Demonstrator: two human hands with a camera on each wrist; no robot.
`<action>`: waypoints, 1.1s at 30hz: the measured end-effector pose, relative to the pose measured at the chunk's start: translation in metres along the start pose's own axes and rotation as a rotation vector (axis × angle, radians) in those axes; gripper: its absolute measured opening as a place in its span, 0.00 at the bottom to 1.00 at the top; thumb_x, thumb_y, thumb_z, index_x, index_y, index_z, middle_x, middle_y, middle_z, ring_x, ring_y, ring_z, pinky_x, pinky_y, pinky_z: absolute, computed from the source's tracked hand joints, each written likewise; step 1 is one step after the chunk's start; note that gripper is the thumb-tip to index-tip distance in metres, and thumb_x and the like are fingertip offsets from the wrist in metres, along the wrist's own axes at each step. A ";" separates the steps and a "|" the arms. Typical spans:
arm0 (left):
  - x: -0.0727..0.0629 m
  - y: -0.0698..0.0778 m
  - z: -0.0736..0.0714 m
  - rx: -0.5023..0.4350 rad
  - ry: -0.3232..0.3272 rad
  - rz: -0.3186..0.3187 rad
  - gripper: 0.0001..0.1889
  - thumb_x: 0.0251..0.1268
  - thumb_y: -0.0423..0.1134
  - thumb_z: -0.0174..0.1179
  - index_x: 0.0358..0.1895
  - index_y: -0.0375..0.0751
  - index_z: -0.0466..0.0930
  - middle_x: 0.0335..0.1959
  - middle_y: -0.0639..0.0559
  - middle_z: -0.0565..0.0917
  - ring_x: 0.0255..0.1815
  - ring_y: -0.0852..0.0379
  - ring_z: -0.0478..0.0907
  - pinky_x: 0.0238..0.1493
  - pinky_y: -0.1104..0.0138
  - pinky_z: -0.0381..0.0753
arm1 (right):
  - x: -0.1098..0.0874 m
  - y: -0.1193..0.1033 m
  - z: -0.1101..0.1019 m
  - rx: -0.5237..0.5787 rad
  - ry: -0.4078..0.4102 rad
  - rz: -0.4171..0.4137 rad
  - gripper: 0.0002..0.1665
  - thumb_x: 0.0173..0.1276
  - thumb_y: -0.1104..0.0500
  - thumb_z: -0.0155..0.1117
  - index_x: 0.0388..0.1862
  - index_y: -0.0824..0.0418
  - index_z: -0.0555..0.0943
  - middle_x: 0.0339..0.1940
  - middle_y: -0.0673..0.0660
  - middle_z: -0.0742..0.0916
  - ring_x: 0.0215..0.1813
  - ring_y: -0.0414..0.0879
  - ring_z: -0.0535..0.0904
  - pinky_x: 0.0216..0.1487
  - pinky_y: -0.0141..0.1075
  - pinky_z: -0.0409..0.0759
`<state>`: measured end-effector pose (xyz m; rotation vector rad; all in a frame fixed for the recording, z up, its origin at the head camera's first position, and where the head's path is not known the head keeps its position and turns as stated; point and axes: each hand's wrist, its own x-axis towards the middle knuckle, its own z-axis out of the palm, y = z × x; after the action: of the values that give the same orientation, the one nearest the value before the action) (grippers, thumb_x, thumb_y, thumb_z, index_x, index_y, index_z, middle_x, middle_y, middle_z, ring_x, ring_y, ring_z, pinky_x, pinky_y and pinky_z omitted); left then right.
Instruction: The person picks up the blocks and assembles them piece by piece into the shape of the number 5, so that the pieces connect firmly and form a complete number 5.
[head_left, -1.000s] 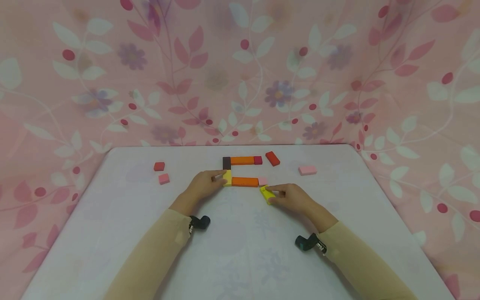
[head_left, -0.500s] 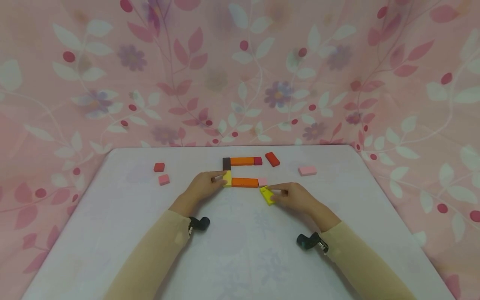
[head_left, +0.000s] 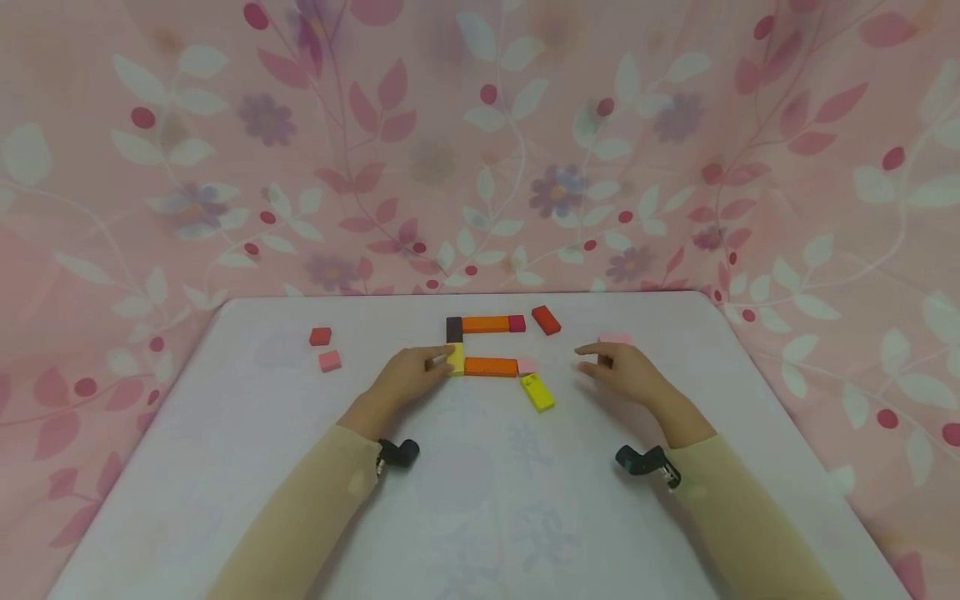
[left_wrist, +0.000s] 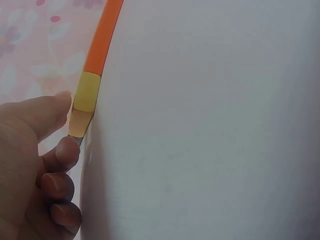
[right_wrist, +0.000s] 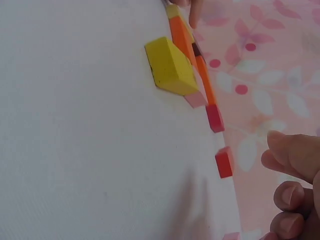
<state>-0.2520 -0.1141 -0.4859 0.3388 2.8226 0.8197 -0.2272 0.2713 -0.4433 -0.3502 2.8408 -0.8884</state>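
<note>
My left hand [head_left: 408,372] pinches a pale yellow block [head_left: 457,358] at its outer end; the left wrist view shows thumb and finger on either side of it. From that block an orange block [head_left: 491,367] runs right to a small light pink block [head_left: 527,366]. A bright yellow block [head_left: 537,393] lies slantwise at the pink one's near side, untouched. Above the table to its right is my right hand [head_left: 630,371], holding nothing, thumb and fingers loosely bent. Behind the pale yellow block sits a dark brown block [head_left: 453,329].
A second orange block [head_left: 485,324] and a crimson block [head_left: 517,323] extend right from the dark one. Nearby lies a red block [head_left: 546,320]. Another pink block [head_left: 617,339] is partly hidden by my right hand. Far left are red [head_left: 320,336] and pink [head_left: 330,361] blocks.
My right hand has let go of the bright yellow block and moved right, away from it. The block stays at its slant. My left hand keeps its place on the pale yellow block.
</note>
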 end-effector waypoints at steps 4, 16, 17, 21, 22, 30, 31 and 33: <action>-0.001 0.000 0.001 0.012 0.001 0.005 0.25 0.71 0.57 0.59 0.69 0.63 0.75 0.30 0.52 0.77 0.35 0.53 0.72 0.39 0.60 0.69 | 0.002 0.014 -0.009 -0.010 0.070 0.012 0.21 0.71 0.53 0.67 0.59 0.59 0.84 0.28 0.54 0.76 0.32 0.49 0.71 0.33 0.40 0.68; -0.003 -0.001 0.002 0.025 0.009 0.011 0.25 0.70 0.57 0.60 0.69 0.63 0.75 0.29 0.53 0.76 0.34 0.54 0.72 0.36 0.61 0.69 | 0.018 0.057 -0.022 -0.047 0.141 0.123 0.29 0.75 0.49 0.60 0.70 0.62 0.74 0.37 0.62 0.78 0.38 0.55 0.72 0.38 0.44 0.70; -0.003 -0.001 0.002 0.030 0.012 0.017 0.25 0.70 0.57 0.60 0.69 0.63 0.75 0.29 0.53 0.76 0.33 0.54 0.72 0.36 0.61 0.69 | 0.020 0.059 -0.022 -0.046 0.137 0.132 0.29 0.76 0.49 0.60 0.70 0.62 0.74 0.39 0.63 0.78 0.39 0.56 0.72 0.40 0.45 0.71; -0.004 -0.002 0.003 0.048 0.019 0.027 0.24 0.71 0.57 0.59 0.69 0.62 0.76 0.28 0.54 0.76 0.33 0.54 0.71 0.36 0.61 0.69 | 0.025 0.065 -0.025 -0.045 0.106 0.149 0.30 0.76 0.48 0.60 0.70 0.63 0.73 0.44 0.66 0.79 0.45 0.59 0.72 0.48 0.51 0.73; -0.004 -0.002 0.003 0.049 0.019 0.030 0.24 0.71 0.57 0.59 0.69 0.62 0.76 0.28 0.54 0.76 0.33 0.54 0.71 0.37 0.61 0.69 | 0.026 0.066 -0.025 -0.047 0.095 0.156 0.31 0.75 0.48 0.60 0.70 0.63 0.73 0.46 0.67 0.79 0.46 0.59 0.72 0.50 0.52 0.72; -0.005 0.000 0.002 0.035 0.019 0.024 0.24 0.71 0.56 0.60 0.68 0.63 0.76 0.28 0.54 0.76 0.33 0.54 0.72 0.37 0.61 0.69 | 0.029 0.070 -0.026 -0.064 0.032 0.201 0.29 0.74 0.48 0.61 0.68 0.63 0.76 0.50 0.68 0.79 0.50 0.60 0.72 0.53 0.55 0.71; -0.005 0.000 0.002 0.033 0.021 0.023 0.24 0.70 0.56 0.60 0.68 0.63 0.77 0.28 0.53 0.76 0.33 0.54 0.72 0.36 0.61 0.69 | 0.029 0.071 -0.027 -0.057 0.028 0.213 0.29 0.74 0.48 0.61 0.67 0.62 0.76 0.53 0.69 0.79 0.51 0.61 0.72 0.55 0.56 0.71; -0.005 0.000 0.001 0.031 0.022 0.020 0.24 0.71 0.56 0.60 0.68 0.63 0.77 0.28 0.54 0.76 0.33 0.54 0.72 0.37 0.61 0.69 | 0.029 0.071 -0.027 -0.035 0.020 0.239 0.30 0.74 0.46 0.62 0.67 0.61 0.77 0.58 0.70 0.78 0.56 0.63 0.71 0.60 0.59 0.70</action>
<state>-0.2465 -0.1145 -0.4863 0.3657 2.8594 0.7887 -0.2729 0.3345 -0.4642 -0.0035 2.8396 -0.7987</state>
